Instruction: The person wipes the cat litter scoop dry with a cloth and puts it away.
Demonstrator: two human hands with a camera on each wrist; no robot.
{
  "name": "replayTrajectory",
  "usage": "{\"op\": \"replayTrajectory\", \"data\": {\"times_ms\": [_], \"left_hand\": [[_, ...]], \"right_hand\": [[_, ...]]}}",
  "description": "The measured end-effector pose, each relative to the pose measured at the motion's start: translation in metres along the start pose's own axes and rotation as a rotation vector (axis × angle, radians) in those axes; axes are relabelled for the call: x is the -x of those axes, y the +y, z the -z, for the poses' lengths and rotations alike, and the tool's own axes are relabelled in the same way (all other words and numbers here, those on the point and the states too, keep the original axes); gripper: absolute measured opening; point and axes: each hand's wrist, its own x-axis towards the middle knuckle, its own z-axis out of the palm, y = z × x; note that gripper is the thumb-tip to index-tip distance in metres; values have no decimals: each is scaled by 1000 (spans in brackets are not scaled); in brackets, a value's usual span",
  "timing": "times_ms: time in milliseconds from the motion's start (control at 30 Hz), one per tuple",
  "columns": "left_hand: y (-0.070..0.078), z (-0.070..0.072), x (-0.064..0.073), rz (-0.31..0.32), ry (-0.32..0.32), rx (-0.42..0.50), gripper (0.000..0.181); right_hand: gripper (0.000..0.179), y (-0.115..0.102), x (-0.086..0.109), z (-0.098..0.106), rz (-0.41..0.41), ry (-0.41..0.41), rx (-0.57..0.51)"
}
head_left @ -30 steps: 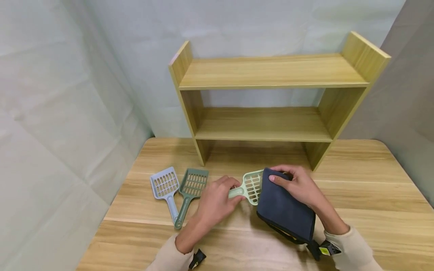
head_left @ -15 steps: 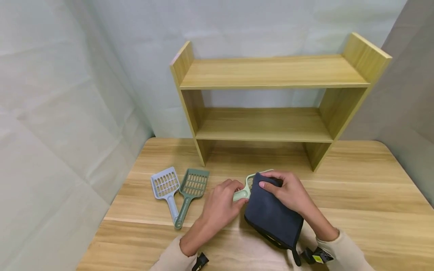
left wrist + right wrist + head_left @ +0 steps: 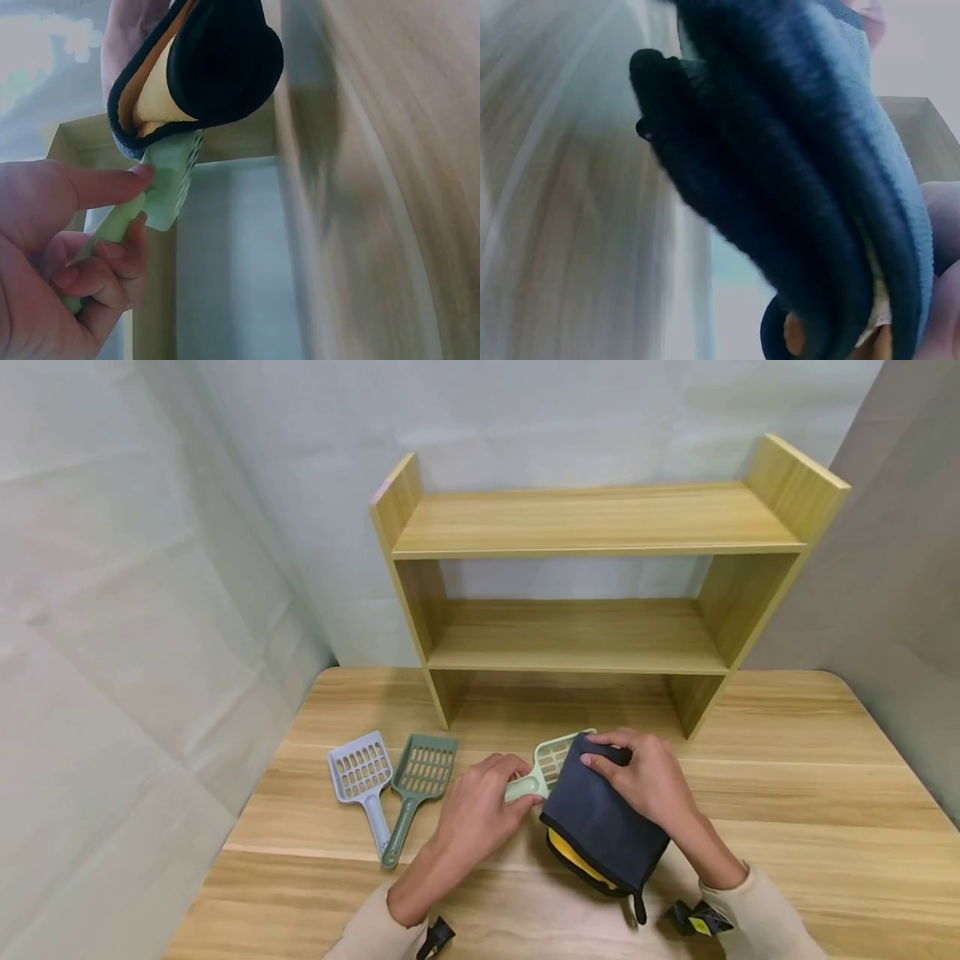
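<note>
My left hand (image 3: 480,806) grips the handle of a light green slotted litter scoop (image 3: 522,788), thumb on top and fingers curled beneath in the left wrist view. A folded navy cloth (image 3: 600,818) with a yellow inner side covers part of the scoop's head. My right hand (image 3: 645,781) pinches the cloth's upper edge, its thumb on the near face. Seen from the left wrist, the cloth (image 3: 225,67) wraps over the scoop's far end, hiding it. In the right wrist view the navy cloth (image 3: 795,172) fills the middle, hanging in thick folds.
On the table's left lie a pale blue litter scoop (image 3: 371,802) and a dark green one (image 3: 402,828), their handle ends close together. A two-tier wooden shelf (image 3: 577,522) stands behind the hands. Pale sheeting (image 3: 150,610) hangs at the left and back.
The cloth slid left over the scoop's head, nearly to the handle, then back, uncovering part of the slots. Its lower edge now gapes, showing yellow. The left hand keeps holding the handle.
</note>
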Motion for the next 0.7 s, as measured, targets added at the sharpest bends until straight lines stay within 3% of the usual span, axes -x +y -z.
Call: {"op": "replayTrajectory", "data": {"times_ms": [167, 467, 700], "left_hand": [[-2, 0, -2, -2, -10, 0, 30], [-5, 4, -3, 4, -20, 7, 32], [-2, -1, -2, -23, -16, -35, 31]], "right_hand": [[27, 3, 1, 2, -18, -40, -31], [38, 11, -2, 20, 67, -310, -176], [36, 5, -1, 11, 98, -311, -165]]}}
